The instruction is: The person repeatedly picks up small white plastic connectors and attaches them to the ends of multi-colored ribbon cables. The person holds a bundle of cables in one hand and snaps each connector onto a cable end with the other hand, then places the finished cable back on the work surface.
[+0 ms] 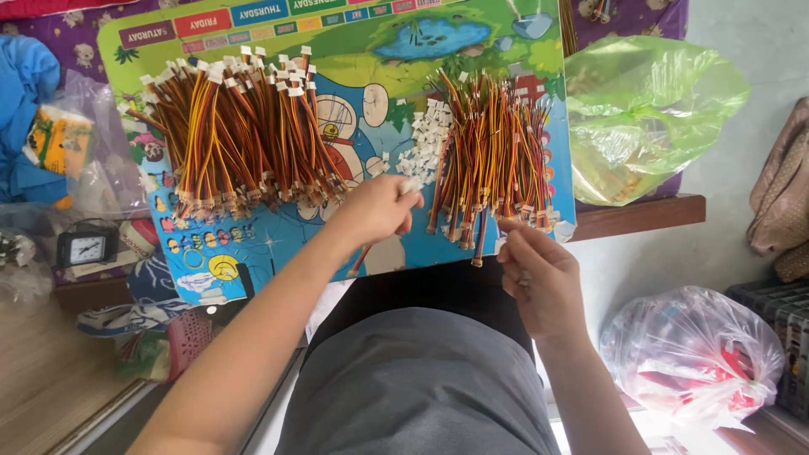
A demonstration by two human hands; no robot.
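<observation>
— Pinched between the fingertips of the left hand [379,206] is a small white connector housing [411,184], lifted off the loose pile of white housings [425,139] in the middle of the colourful board [253,253]. So that grip is clenched on one piece.

— And the right hand [539,282]?

— Its fingers close on the lower end of a wire [511,226] at the bottom edge of the unfinished wire bundle [497,160], just beside the board's right rim. I read this as the pick-up step: one housing, one wire lead, both in hand but well apart.

— What does the next move call for, then?

— By my judgement, bringing the two together over the lap and lining the wire's end up with the housing's slot; small parts, so a steady pinch matters.

— Anything in the way?

— The finished bundle with white ends [236,135] fans across the left of the board, clear of both hands. A green plastic bag [649,109] sits right of the board, a clear bag with red contents [695,354] lies lower right, and a small black clock [86,247] stands at the left. Neighbouring wires crowd the chosen one and could snag.
</observation>
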